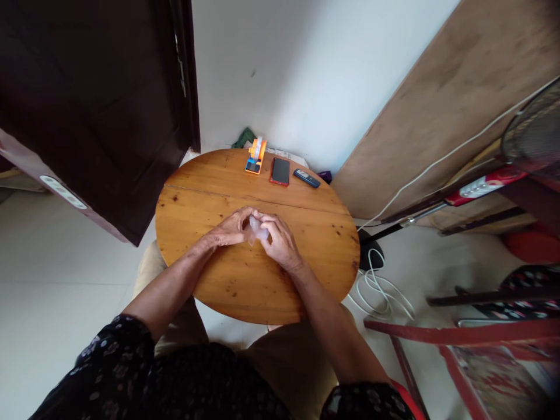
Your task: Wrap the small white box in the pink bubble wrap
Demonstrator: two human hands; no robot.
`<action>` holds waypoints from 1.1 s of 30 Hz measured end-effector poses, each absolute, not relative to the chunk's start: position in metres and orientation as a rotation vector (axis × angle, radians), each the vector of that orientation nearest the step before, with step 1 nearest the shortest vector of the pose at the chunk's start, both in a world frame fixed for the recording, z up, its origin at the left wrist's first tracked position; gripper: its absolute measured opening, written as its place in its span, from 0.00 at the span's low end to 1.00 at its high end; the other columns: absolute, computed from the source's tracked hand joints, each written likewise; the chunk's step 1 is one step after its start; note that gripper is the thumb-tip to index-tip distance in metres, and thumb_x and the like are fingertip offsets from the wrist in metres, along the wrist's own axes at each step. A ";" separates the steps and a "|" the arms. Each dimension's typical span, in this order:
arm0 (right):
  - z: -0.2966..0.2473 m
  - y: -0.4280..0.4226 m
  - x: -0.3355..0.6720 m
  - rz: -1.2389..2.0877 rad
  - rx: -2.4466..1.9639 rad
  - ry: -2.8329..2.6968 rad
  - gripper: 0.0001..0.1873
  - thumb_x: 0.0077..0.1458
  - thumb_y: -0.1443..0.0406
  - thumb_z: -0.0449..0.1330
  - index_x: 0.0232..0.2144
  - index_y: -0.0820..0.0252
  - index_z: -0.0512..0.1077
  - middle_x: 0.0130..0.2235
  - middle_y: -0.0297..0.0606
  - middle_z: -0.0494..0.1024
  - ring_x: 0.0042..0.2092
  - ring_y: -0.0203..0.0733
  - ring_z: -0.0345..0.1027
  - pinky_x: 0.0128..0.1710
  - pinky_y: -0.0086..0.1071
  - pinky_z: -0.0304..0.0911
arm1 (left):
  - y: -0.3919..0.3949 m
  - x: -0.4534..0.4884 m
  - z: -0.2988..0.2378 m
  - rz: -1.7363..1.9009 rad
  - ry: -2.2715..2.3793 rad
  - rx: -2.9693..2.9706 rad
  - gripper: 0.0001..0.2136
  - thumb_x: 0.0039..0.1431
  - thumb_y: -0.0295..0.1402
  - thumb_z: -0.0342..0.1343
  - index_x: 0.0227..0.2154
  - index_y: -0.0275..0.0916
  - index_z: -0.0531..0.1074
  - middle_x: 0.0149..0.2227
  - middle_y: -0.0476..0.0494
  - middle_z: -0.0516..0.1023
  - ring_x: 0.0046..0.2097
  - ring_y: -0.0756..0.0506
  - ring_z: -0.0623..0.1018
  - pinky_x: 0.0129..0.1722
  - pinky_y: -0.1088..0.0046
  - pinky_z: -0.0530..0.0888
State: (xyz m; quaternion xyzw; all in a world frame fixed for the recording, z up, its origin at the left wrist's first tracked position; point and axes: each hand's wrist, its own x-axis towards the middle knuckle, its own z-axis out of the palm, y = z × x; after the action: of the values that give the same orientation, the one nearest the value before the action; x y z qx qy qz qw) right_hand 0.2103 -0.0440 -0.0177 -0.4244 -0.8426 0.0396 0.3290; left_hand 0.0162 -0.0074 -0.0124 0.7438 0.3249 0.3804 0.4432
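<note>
The left hand (233, 228) and right hand (281, 243) have fingers (272, 220) clamped on a small, translucent whitish item (259, 231) over an oval, honey-brown wooden counter (249, 286). A dark-brown door (96, 105) stands left, a white wall (297, 76) behind.

The tabletop (324, 245) has side room; tape dispenser (255, 158) and phone (280, 171) obstruct beyond.

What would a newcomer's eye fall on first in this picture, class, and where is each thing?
The eye would probably go first to the left hand and right hand, which meet over the middle of the round wooden table, holding a small translucent item between them. Next might come the bright orange tape dispenser near the table's far edge, with a red-edged phone just to its right.
</note>
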 end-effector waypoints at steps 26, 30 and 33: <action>-0.018 -0.028 0.212 1.241 -1.157 -1.437 0.22 0.51 0.49 0.64 0.43 0.55 0.72 0.38 0.37 0.81 0.37 0.44 0.75 0.33 0.35 0.70 | -0.001 0.014 -0.009 0.749 0.834 1.368 0.31 0.43 0.51 0.70 0.45 0.33 0.74 0.41 0.40 0.80 0.39 0.46 0.77 0.39 0.71 0.72; -0.019 -0.028 0.216 1.256 -1.145 -1.494 0.36 0.46 0.53 0.69 0.57 0.52 0.66 0.56 0.42 0.78 0.53 0.49 0.74 0.48 0.40 0.72 | 0.002 0.014 -0.015 0.836 0.842 1.367 0.36 0.44 0.53 0.70 0.50 0.32 0.73 0.46 0.36 0.80 0.44 0.43 0.78 0.43 0.68 0.73; -0.023 -0.025 0.215 1.248 -1.249 -1.438 0.40 0.48 0.53 0.67 0.62 0.54 0.63 0.55 0.44 0.79 0.51 0.50 0.76 0.47 0.42 0.72 | 0.002 0.014 -0.019 0.859 0.891 1.384 0.40 0.45 0.52 0.70 0.58 0.32 0.68 0.50 0.32 0.78 0.48 0.40 0.77 0.46 0.66 0.73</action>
State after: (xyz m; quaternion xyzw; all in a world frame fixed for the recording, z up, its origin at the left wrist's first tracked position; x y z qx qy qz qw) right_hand 0.2149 -0.0255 -0.0233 -0.4980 -0.5733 0.4978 0.4190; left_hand 0.0140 0.0025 -0.0188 0.5967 0.3842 0.3705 0.5993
